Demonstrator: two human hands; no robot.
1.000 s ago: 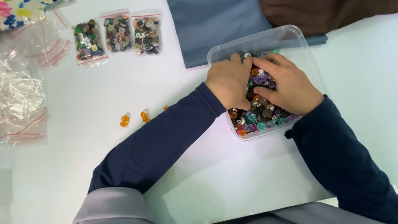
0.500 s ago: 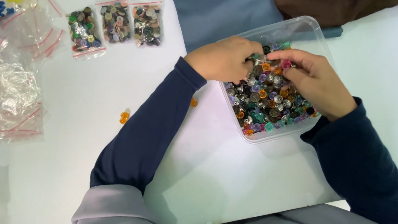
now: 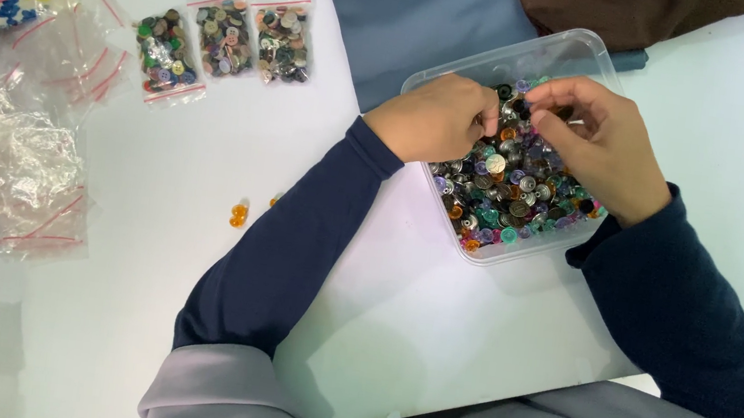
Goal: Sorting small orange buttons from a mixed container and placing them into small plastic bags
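Two hands work over the clear plastic tub (image 3: 589,61) of mixed buttons (image 3: 516,189) on the white counter (image 3: 434,321): the left hand (image 3: 435,118) curled at its near rim, the right hand (image 3: 602,143) pinching something small. Best to lift pieces singly, low over the tub. Three filled bags (image 3: 222,44) lie well apart.
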